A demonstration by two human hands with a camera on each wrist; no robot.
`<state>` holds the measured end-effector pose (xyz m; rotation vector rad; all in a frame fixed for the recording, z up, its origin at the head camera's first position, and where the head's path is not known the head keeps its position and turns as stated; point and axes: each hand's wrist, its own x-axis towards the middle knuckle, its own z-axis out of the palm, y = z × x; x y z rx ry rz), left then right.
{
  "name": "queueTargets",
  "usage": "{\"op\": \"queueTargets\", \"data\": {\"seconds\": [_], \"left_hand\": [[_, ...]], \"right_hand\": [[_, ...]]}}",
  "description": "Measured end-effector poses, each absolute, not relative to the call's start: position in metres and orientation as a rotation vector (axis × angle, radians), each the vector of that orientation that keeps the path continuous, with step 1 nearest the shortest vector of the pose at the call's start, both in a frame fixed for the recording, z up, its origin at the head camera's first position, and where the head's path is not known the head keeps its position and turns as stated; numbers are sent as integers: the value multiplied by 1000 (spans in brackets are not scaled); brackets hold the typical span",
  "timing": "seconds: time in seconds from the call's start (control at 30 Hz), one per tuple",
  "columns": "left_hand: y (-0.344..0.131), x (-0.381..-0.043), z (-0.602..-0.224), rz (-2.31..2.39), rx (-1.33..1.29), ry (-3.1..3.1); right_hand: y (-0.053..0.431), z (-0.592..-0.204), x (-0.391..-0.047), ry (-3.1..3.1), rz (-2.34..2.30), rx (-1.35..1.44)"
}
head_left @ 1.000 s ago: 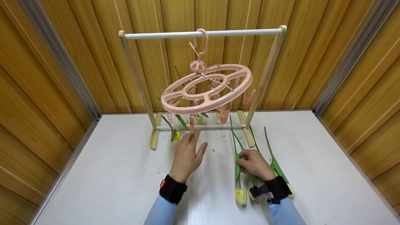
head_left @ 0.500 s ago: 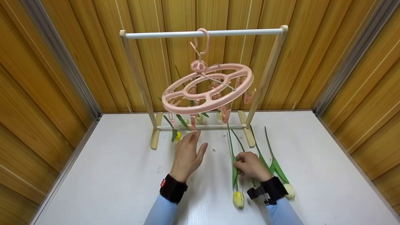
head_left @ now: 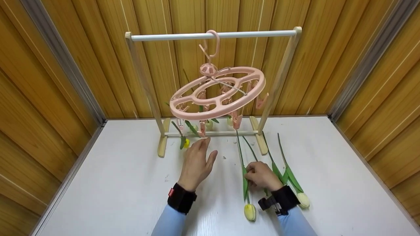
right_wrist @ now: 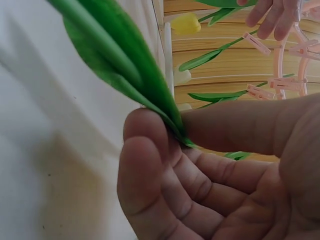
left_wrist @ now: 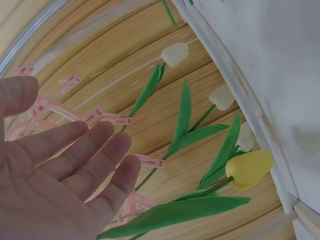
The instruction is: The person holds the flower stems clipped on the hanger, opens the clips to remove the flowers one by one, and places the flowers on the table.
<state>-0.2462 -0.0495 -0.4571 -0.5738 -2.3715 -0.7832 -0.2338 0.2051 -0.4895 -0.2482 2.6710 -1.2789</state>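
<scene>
My right hand (head_left: 262,175) pinches a pale yellow tulip (head_left: 250,212) between thumb and fingers, low over the table. Its bloom points toward me and its stem points at the rack. Up close in the right wrist view, the fingertips press on the green leaf (right_wrist: 120,60). My left hand (head_left: 197,164) is spread with straight fingers, holding nothing, just below a pink clip (head_left: 202,128) of the round clip hanger (head_left: 197,115). Beyond it, a yellow tulip (left_wrist: 250,169) and several white ones have stems running toward the clips; how they are fastened is partly hidden.
The hanger hooks over the white bar (head_left: 256,34) of a wooden stand, whose feet (head_left: 162,141) rest on the white table (head_left: 115,183). Right of my right hand lies a white tulip (head_left: 303,200), beside further stems and leaves. Wood-patterned walls (head_left: 377,98) enclose the table.
My right hand has drawn the tulip leftward and slightly toward me, apart from the other tulips on the table. The left hand has stayed in place.
</scene>
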Motion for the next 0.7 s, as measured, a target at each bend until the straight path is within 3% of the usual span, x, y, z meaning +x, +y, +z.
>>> {"op": "queueTargets", "data": {"seconds": [0.7], "left_hand": [[-50,-246,-456,-758,-568,-2372]], "right_hand": [[206,-494,-234,2715,-1212,-261]]}}
